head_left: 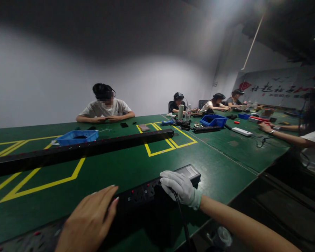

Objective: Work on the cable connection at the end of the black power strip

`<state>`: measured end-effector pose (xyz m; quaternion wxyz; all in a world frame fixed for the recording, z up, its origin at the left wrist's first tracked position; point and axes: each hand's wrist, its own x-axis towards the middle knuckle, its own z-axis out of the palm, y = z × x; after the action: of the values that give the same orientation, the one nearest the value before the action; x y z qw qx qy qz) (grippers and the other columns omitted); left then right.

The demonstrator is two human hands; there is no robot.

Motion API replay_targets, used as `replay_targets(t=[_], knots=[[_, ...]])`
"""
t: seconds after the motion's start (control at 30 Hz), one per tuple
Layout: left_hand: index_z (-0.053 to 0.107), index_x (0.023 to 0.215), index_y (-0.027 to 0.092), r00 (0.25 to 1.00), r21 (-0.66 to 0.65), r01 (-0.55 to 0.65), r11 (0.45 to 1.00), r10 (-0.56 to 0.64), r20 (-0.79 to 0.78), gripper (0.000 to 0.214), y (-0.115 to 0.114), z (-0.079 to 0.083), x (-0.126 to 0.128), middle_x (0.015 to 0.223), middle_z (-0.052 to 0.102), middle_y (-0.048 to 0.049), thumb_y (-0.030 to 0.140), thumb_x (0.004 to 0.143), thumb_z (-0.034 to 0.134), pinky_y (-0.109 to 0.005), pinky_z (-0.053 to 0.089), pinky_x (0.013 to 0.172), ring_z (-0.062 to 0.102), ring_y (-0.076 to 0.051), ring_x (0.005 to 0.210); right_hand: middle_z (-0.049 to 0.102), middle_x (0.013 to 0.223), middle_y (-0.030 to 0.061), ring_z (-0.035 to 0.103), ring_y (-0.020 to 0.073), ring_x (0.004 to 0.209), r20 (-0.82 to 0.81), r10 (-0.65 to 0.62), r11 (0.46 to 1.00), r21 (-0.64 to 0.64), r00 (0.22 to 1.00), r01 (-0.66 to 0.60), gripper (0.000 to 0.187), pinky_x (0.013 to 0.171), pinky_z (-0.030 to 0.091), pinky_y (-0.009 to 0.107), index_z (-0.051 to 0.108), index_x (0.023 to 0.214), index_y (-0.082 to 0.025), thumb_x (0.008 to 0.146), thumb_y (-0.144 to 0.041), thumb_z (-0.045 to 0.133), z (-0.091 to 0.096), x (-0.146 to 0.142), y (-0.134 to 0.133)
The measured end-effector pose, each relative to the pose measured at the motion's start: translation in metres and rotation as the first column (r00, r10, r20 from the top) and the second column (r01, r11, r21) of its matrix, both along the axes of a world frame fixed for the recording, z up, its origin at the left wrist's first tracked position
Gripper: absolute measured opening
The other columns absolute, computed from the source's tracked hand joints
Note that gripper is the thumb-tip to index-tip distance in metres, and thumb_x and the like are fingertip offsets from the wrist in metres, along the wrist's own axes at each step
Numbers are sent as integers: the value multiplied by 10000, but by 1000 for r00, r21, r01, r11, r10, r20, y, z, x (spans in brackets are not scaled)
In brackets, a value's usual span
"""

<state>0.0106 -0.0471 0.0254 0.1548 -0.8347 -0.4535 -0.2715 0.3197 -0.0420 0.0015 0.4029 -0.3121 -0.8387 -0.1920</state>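
Note:
A long black power strip with sockets and small red switches runs along the near edge of the green table. My bare left hand is closed over the strip's middle stretch, thumb towards me. At the strip's right end my right hand, in a white glove, grips it from above. A black cable comes out from under the glove and hangs towards me. Just past those fingers is the strip's end block with a pale label. The gloved palm hides whatever lies beneath it.
Another long black strip lies across the table beyond my hands. Behind it stands a blue bin; a second blue bin is farther right. Yellow tape marks the tabletop. Several co-workers sit around the table, one opposite.

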Motion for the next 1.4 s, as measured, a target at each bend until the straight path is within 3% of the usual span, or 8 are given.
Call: replay_targets(t=[0.17, 0.27, 0.37, 0.63, 0.9, 1.1, 1.23, 1.4], knots=[[542, 1228, 134, 994, -204, 5, 979, -27, -105, 417, 29, 9, 107, 1232, 583, -115, 273, 933, 281, -373, 435, 916, 558, -234, 1092, 663, 1098, 102, 617, 190, 1057, 1, -14, 1000, 12, 1000, 14, 252, 870, 529, 314, 537, 1109, -183, 858, -160, 535, 1, -2, 14], [558, 1199, 126, 993, -245, -1, 970, -28, -115, 406, 37, 5, 132, 1074, 644, -128, 262, 920, 297, -358, 452, 856, 605, -236, 983, 662, 1092, 103, 615, 190, 1057, 7, -17, 1000, 16, 1000, 17, 252, 870, 526, 315, 532, 1102, -180, 851, -159, 526, 3, -2, 17], [590, 1127, 150, 994, -280, -4, 960, -28, -110, 375, 40, -2, 132, 917, 660, -107, 327, 902, 348, -330, 463, 804, 628, -221, 881, 665, 1073, 102, 621, 191, 1037, 17, -5, 1000, 4, 1000, 5, 254, 840, 532, 309, 531, 1092, -178, 838, -171, 536, 5, -2, 16], [577, 1073, 161, 994, -341, -16, 940, -23, -108, 395, 49, 3, 123, 876, 638, -97, 432, 893, 352, -325, 464, 783, 625, -222, 857, 653, 1067, 117, 615, 190, 1024, 63, 5, 999, -54, 998, -1, 261, 855, 515, 319, 522, 1093, -154, 833, -173, 519, 11, -13, 13], [578, 990, 163, 979, -447, -3, 894, -88, -183, 384, 44, -10, 101, 889, 622, -105, 319, 924, 233, -371, 457, 801, 616, -236, 878, 651, 943, 84, 619, 172, 885, 107, -3, 999, -37, 994, 7, 157, 762, 495, 295, 547, 962, -162, 838, -223, 473, 19, -33, 17], [557, 1039, 173, 989, -507, -21, 862, -57, -138, 399, 54, -3, 87, 918, 633, -101, 464, 894, 327, -334, 461, 821, 619, -226, 909, 529, 621, 7, 474, 142, 562, 354, -104, 990, -56, 930, 132, 337, 534, 315, 287, 497, 674, -201, 873, -455, 398, 43, -35, 32], [552, 1072, 176, 991, -524, -10, 851, -63, -120, 430, 61, -2, 82, 961, 639, -107, 488, 890, 320, -348, 461, 844, 617, -231, 944, 519, 651, 8, 451, 141, 565, 376, -167, 970, -104, 912, 221, 443, 524, 244, 291, 512, 708, -201, 864, -580, 345, 46, -38, 36], [564, 1093, 178, 987, -540, 36, 841, -116, -115, 431, 64, -6, 88, 1024, 641, -112, 461, 904, 299, -368, 462, 876, 606, -234, 999, 518, 686, 16, 463, 152, 602, 312, -273, 927, -167, 910, 336, 343, 556, 266, 285, 520, 774, -199, 869, -489, 366, 35, -40, 30]])
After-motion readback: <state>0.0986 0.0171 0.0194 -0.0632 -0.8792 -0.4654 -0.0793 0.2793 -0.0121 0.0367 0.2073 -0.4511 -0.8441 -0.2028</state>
